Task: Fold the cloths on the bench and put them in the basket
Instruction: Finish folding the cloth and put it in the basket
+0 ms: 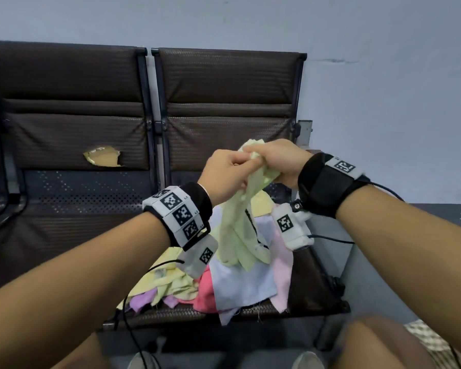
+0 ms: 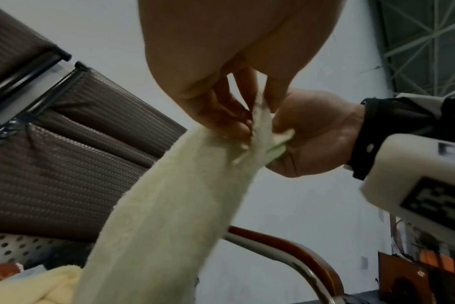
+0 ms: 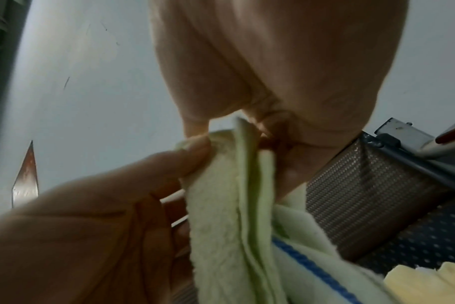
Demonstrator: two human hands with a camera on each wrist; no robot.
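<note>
The pale green cloth point(image 1: 240, 225) hangs in the air above the bench point(image 1: 72, 198), held up by its top edge where both hands meet. The left hand point(image 1: 225, 175) pinches that edge between thumb and fingertips; the right hand point(image 1: 277, 162) is bunched round the cloth just beside it, the two touching or nearly so. From the wrist views the fabric looks like fleecy towelling, gathered into loose lengthwise folds rather than spread flat, and its lower end reaches down to the pile of cloths point(image 1: 224, 280) lying on the right-hand seat: yellow, pink, light blue, purple and red pieces, all unfolded. No basket shows in any view.

The cloth will probably handle as light, soft and limp. It has no stiffness of its own, so it will droop from wherever it is gripped and can catch on the pile below. It seems unlikely to slip, given the nap. The sensible hold is at two adjacent corners of one edge, the hands drawn apart along it until the cloth hangs as a flat sheet ready for halving.
</note>
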